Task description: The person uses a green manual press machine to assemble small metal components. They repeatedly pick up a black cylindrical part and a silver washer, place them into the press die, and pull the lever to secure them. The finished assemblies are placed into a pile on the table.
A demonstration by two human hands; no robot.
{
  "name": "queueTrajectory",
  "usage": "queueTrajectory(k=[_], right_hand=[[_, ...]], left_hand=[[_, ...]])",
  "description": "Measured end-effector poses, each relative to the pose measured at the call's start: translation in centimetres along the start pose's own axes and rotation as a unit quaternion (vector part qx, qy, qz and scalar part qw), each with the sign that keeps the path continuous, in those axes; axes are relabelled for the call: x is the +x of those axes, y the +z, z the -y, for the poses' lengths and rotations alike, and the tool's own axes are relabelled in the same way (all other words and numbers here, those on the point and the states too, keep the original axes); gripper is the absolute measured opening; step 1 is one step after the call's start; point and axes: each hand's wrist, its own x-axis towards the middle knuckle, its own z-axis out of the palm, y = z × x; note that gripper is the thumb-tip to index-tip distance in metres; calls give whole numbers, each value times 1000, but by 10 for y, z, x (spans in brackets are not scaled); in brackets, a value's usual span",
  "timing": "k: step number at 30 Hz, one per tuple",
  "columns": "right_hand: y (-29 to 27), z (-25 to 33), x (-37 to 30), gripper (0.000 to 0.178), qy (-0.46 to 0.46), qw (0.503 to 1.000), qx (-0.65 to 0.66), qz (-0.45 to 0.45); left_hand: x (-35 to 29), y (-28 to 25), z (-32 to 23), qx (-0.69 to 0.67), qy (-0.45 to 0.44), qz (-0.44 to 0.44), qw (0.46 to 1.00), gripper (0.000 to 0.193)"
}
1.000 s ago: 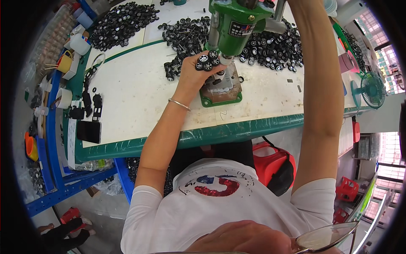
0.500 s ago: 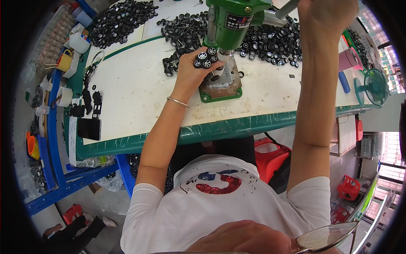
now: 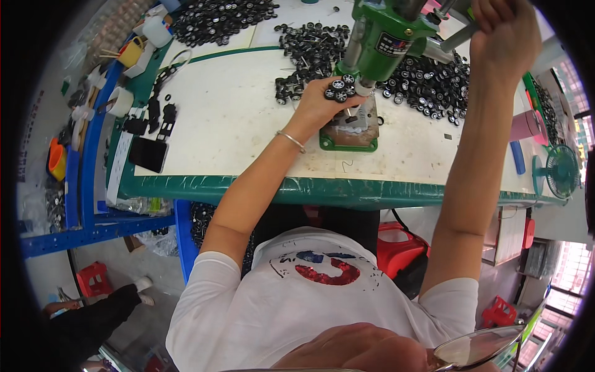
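My left hand (image 3: 322, 106) is closed around several small black toy wheels (image 3: 339, 88) with silver hubs. It holds them beside the ram of a green hand press (image 3: 385, 48), over the press's metal base (image 3: 352, 135). One more dark wheel shows below my fingers at the base; its exact contact with the hand is hard to see. My right hand (image 3: 505, 37), raised at the upper right, is wrapped around the press's metal lever (image 3: 460, 38).
Heaps of black wheels lie behind the press (image 3: 313, 46), right of it (image 3: 427, 87) and at the far left (image 3: 220, 22). A phone (image 3: 147, 154) and black plastic parts (image 3: 166, 121) lie on the left. A pink cup (image 3: 524, 126) and a small green fan (image 3: 561, 172) stand at the right.
The view has shifted, so the table and press appear farther right. My left hand stays at the press with the wheels, and my right hand keeps its hold on the lever.
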Motion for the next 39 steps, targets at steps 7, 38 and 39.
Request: queueTrajectory(k=[7,38,39], right_hand=[[-14,-50,50,19,193,981,-19,-14],[-123,-105,-194,15,113,789,-578,175],[-120,-104,-194,16,183,832,-503,148]], left_hand=[[-14,-21,-7,-262,-45,-74,961,23],[-11,-50,10,529,-79,-204,820,20],[-13,-52,10,523,-78,-210,822,21]])
